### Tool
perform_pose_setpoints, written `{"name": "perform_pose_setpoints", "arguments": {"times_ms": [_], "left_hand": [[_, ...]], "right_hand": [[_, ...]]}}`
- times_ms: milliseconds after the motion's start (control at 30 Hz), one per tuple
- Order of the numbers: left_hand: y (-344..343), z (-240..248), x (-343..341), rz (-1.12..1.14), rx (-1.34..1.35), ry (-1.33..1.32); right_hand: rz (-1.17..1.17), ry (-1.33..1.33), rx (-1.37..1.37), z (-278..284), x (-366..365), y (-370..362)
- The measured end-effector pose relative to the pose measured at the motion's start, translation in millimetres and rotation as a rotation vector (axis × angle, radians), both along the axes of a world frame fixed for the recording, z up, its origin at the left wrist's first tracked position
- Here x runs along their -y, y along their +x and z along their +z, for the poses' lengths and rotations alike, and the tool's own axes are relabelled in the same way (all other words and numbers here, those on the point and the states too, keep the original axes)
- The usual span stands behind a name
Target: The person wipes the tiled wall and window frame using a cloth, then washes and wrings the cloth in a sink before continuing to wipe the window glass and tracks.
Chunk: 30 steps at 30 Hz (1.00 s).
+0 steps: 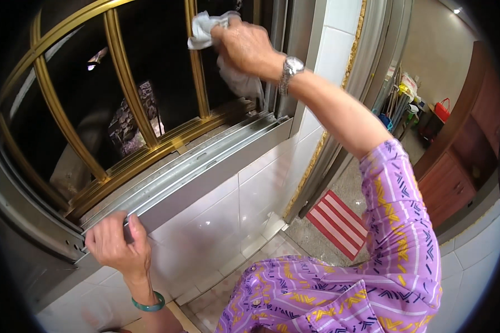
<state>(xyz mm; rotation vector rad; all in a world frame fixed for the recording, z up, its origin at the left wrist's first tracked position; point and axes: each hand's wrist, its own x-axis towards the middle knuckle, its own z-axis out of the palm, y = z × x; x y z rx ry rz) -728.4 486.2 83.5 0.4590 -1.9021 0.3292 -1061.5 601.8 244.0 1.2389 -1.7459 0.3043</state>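
Observation:
My right hand (249,47), with a metal watch on its wrist, grips a white cloth (203,29) in front of the gold window bars (116,72). One end of the cloth bunches out past my fingers by a bar, and another part hangs below my hand near the right side of the window frame. At the lower left, my left hand (116,241) is closed over the edge of the silver window track (200,161), its thumb on the near side. A green bangle (149,302) circles my left wrist.
White wall tiles (205,222) run below the window sill. To the right, a doorway opens onto a floor with a red striped mat (339,225). Beyond stand a reddish-brown cabinet (447,183), a red bag (443,110) and several long-handled tools (397,100).

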Motion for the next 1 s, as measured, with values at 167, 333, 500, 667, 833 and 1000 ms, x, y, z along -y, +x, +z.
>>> {"name": "perform_pose_setpoints", "arguments": {"times_ms": [167,333,500,667,833,1000], "left_hand": [[2,-7,3,-0.033,0.024,-0.068],[3,-7,7,-0.076,-0.002,-0.111],[3,-9,8,-0.073,-0.027,-0.14],[5,-12,11,-0.101,-0.007,-0.125],[6,-16,12,-0.124,0.006,-0.094],[6,-16,11,-0.152,-0.022,-0.13]], "right_hand": [[-0.341,0.043,-0.574,33,-1,-30],[-0.602,0.395,-0.46,-21,8,-39],[-0.418,0.9,-0.177,-35,-4,-8],[-0.251,0.699,-0.177,29,-13,13],[-0.272,0.025,-0.554,177,-49,8],[-0.564,0.222,-0.502,133,-65,-17]]}}
